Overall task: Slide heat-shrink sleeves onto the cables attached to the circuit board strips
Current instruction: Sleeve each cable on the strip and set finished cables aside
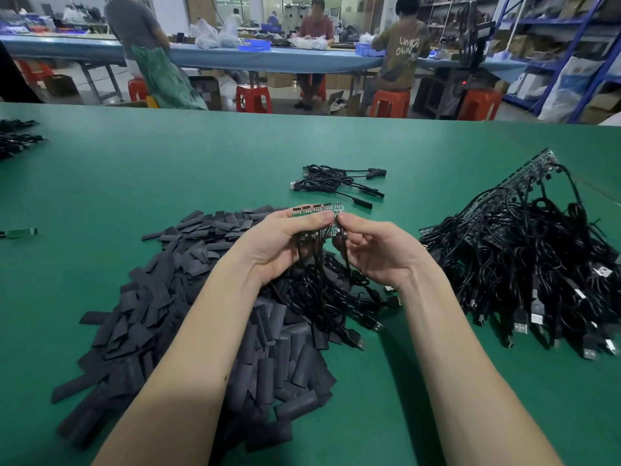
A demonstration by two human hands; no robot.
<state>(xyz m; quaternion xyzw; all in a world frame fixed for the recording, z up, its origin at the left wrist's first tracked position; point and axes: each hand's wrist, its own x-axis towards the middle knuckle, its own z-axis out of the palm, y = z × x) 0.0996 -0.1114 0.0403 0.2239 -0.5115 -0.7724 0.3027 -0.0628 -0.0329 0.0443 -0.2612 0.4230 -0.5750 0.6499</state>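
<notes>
both hands pinch one circuit board strip (317, 213), left hand (282, 243) at its long side, right hand (373, 250) at its end, likely keeping the cables (319, 264) hanging clear below, over the heat-shrink sleeves (201, 314) piled beneath the grip.

Even overhead light, fairly bright. Soft shadows under forearms on green desk (134, 169) w/ faint sheen at its far right edge. Wide-angle bend at frame edges; bkgd room slightly soft, foreground sharp.
</notes>
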